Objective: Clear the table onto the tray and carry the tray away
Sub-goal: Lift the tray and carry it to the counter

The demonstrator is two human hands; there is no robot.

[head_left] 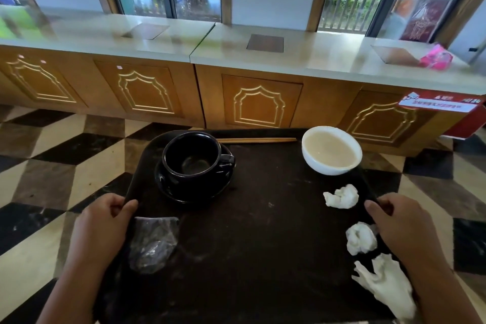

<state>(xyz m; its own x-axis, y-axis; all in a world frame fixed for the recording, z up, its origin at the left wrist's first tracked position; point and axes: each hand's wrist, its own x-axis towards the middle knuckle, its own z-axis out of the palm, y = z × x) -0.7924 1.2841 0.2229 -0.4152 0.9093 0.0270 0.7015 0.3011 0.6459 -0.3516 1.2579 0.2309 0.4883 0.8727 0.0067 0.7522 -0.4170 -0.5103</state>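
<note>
I hold a dark brown tray (pixel 263 244) in the air above the floor. My left hand (pixel 102 226) grips its left rim and my right hand (pixel 402 229) grips its right rim. On the tray stand a black cup (pixel 193 156) on a black saucer (pixel 189 189) at the far left and a white bowl (pixel 331 150) of pale liquid at the far right. Wooden chopsticks (pixel 256 140) lie along the far edge. Three crumpled white napkins (pixel 342 196) sit along the right side, and a crumpled clear wrapper (pixel 152 242) lies by my left thumb.
Ahead runs a long wooden cabinet counter (pixel 236 102) with a pale top below windows. A pink packet (pixel 436 56) lies on its right end and a red sign (pixel 441 108) hangs there. The floor (pixel 52 155) has black, brown and cream tiles.
</note>
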